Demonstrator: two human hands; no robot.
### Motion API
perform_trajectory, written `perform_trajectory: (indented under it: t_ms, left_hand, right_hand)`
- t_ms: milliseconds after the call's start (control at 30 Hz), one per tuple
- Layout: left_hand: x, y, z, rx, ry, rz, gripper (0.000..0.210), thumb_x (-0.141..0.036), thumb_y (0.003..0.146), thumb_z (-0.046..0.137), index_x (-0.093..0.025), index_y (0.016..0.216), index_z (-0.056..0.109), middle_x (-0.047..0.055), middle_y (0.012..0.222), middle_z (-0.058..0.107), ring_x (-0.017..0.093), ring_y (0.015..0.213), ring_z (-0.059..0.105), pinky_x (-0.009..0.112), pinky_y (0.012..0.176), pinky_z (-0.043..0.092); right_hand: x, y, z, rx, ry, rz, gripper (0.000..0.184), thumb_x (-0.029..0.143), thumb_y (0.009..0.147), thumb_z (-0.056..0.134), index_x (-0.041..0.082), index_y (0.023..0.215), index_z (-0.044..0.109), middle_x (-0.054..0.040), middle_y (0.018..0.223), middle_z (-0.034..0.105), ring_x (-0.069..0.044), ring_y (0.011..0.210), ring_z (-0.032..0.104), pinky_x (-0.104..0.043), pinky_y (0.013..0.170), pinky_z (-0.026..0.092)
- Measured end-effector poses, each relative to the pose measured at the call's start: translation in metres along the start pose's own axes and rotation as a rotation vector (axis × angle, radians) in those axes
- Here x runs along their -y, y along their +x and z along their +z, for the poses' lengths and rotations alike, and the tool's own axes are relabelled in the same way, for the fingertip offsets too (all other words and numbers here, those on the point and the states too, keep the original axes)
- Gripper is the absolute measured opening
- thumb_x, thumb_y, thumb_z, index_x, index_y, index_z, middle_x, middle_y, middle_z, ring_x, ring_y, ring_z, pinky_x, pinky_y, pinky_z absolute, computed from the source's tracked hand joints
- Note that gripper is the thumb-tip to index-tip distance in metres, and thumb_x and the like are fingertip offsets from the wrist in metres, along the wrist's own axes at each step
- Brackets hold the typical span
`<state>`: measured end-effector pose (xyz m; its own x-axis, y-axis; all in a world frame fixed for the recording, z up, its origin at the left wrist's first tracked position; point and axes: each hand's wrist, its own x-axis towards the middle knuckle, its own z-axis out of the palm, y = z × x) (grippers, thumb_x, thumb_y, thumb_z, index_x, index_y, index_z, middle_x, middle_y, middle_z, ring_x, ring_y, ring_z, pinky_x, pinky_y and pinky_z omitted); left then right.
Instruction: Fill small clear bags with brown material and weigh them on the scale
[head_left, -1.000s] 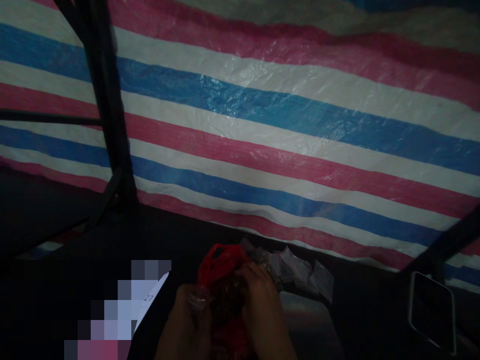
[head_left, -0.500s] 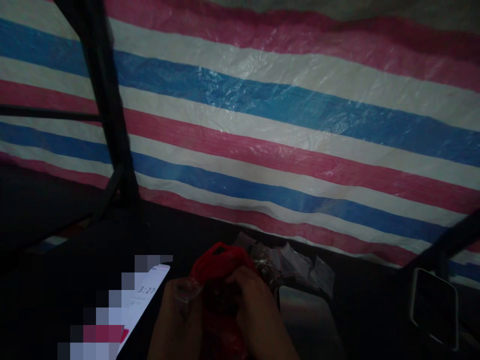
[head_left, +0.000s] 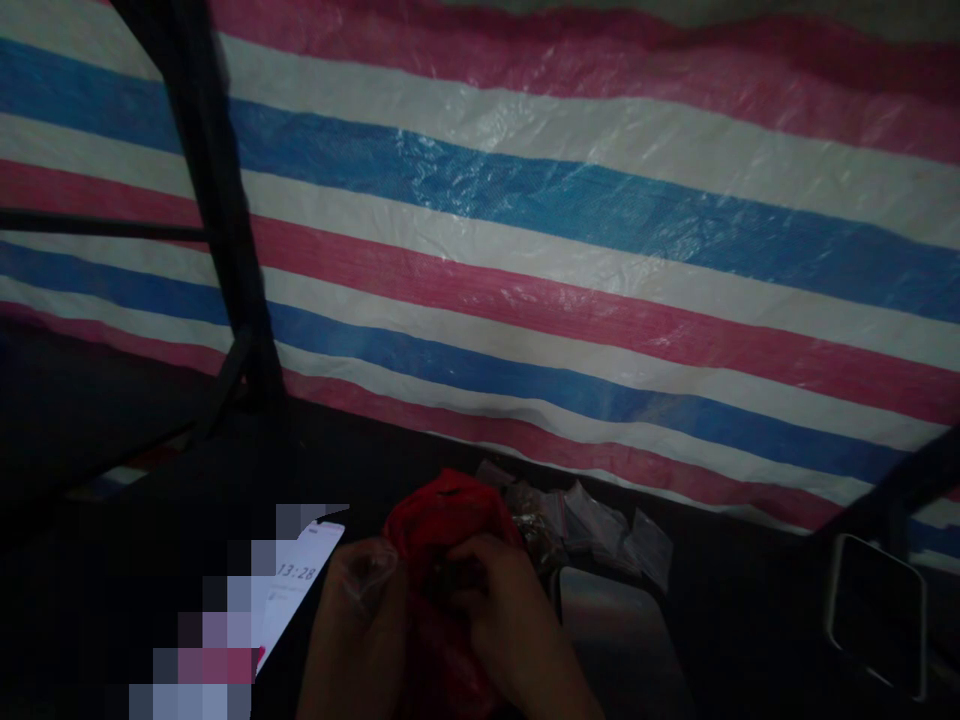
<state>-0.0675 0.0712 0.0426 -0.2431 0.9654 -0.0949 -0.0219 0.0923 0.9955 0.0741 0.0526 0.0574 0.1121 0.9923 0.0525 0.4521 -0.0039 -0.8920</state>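
A red plastic bag [head_left: 454,510] lies with its mouth spread, in dim light. My left hand [head_left: 358,630] is at the bag's left side, its fingers closed on a small clear plastic bag [head_left: 373,568] that shows over the thumb. From the right, my right hand [head_left: 506,610] reaches into the red bag's mouth. Its fingers are curled together near dark contents that are too dim to name; whatever they hold is hidden. Several small clear zip bags [head_left: 596,522] lie just beyond my right hand, some with small items inside.
Right of my right hand lies a flat silvery rounded panel [head_left: 615,630]. A lit phone [head_left: 296,580] is at the left, partly pixelated. At far right rests a pale-rimmed dark frame [head_left: 877,615]. Dark metal posts [head_left: 221,220] stand before a striped plastic sheet [head_left: 562,290].
The red bag's mouth has opened wider and its far edge stands higher. My right hand has shifted slightly at the opening. The phone clock went from 13:27 to 13:28.
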Motion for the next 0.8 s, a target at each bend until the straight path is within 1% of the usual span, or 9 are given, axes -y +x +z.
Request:
perform_trajectory:
  t_ms: [67,167,267,367,433,500,567,667,800]
  left_hand:
    - [0.008,0.006,-0.002,0.065,0.004,0.023,0.040,-0.055,0.077,0.073,-0.023,0.098,0.059,0.001,0.084,0.069,0.025,0.076,0.072,0.035,0.062,0.061]
    - [0.015,0.011,-0.001,0.083,0.015,0.099,0.035,-0.052,0.079,0.072,-0.024,0.095,0.058,0.000,0.086,0.066,0.023,0.078,0.070,0.033,0.066,0.060]
    - [0.012,0.011,0.001,0.108,-0.004,0.101,0.035,-0.052,0.076,0.075,-0.024,0.089,0.059,-0.001,0.082,0.066,0.022,0.076,0.069,0.031,0.065,0.060]
    - [0.007,0.012,-0.001,0.137,-0.005,0.096,0.037,-0.057,0.073,0.076,-0.024,0.084,0.061,-0.001,0.075,0.066,0.022,0.071,0.068,0.029,0.061,0.059]
    - [0.009,0.014,-0.003,0.201,0.043,0.110,0.040,-0.063,0.077,0.073,-0.024,0.085,0.063,0.001,0.076,0.068,0.023,0.072,0.070,0.030,0.061,0.059]
    - [0.017,0.016,-0.005,0.250,0.104,0.134,0.043,-0.067,0.086,0.064,-0.025,0.092,0.065,0.003,0.083,0.072,0.024,0.077,0.072,0.031,0.065,0.060]
    - [0.027,0.018,-0.006,0.272,0.143,0.160,0.044,-0.067,0.091,0.058,-0.025,0.099,0.066,0.006,0.094,0.075,0.026,0.085,0.074,0.034,0.072,0.062]
    - [0.035,0.018,-0.005,0.292,0.169,0.217,0.041,-0.062,0.092,0.058,-0.025,0.107,0.067,0.008,0.104,0.075,0.028,0.094,0.074,0.038,0.080,0.063]
    - [0.022,0.008,0.000,0.335,0.198,0.263,0.036,-0.054,0.095,0.058,-0.024,0.112,0.067,0.010,0.109,0.075,0.028,0.096,0.075,0.041,0.082,0.061]
  right_hand:
    - [0.001,0.000,0.000,0.044,0.110,0.021,0.048,-0.008,0.070,0.053,0.020,0.100,0.078,-0.0049,0.104,0.082,-0.022,0.101,0.078,-0.030,0.090,0.056]
    - [0.003,0.001,-0.002,0.116,0.256,0.022,0.046,-0.004,0.074,0.053,0.020,0.102,0.078,-0.0043,0.103,0.083,-0.021,0.101,0.079,-0.030,0.090,0.058]
    - [0.002,0.003,-0.010,0.083,0.306,0.026,0.043,0.000,0.075,0.055,0.021,0.106,0.078,-0.0052,0.105,0.083,-0.022,0.101,0.079,-0.033,0.091,0.059]
    - [0.001,0.005,-0.018,0.025,0.347,0.008,0.041,0.003,0.076,0.057,0.022,0.108,0.076,-0.0045,0.105,0.083,-0.022,0.101,0.078,-0.035,0.092,0.059]
    - [0.004,0.005,-0.021,0.006,0.395,-0.026,0.037,0.006,0.078,0.059,0.023,0.107,0.075,-0.0041,0.104,0.082,-0.021,0.100,0.078,-0.034,0.092,0.060]
    - [0.011,0.004,-0.022,0.000,0.437,-0.069,0.033,0.009,0.081,0.061,0.024,0.108,0.074,-0.0045,0.106,0.081,-0.022,0.102,0.077,-0.035,0.093,0.059]
    - [0.019,0.001,-0.020,-0.024,0.394,-0.121,0.036,0.008,0.081,0.062,0.025,0.111,0.075,-0.0047,0.113,0.078,-0.022,0.108,0.075,-0.035,0.098,0.058]
    - [0.032,-0.004,-0.016,-0.032,0.170,-0.193,0.047,-0.002,0.077,0.059,0.026,0.109,0.078,-0.0036,0.118,0.074,-0.020,0.114,0.071,-0.034,0.105,0.053]
    - [0.041,-0.005,-0.011,0.046,-0.034,-0.266,0.060,-0.008,0.079,0.048,0.029,0.113,0.080,-0.0027,0.126,0.070,-0.017,0.118,0.069,-0.028,0.101,0.054]
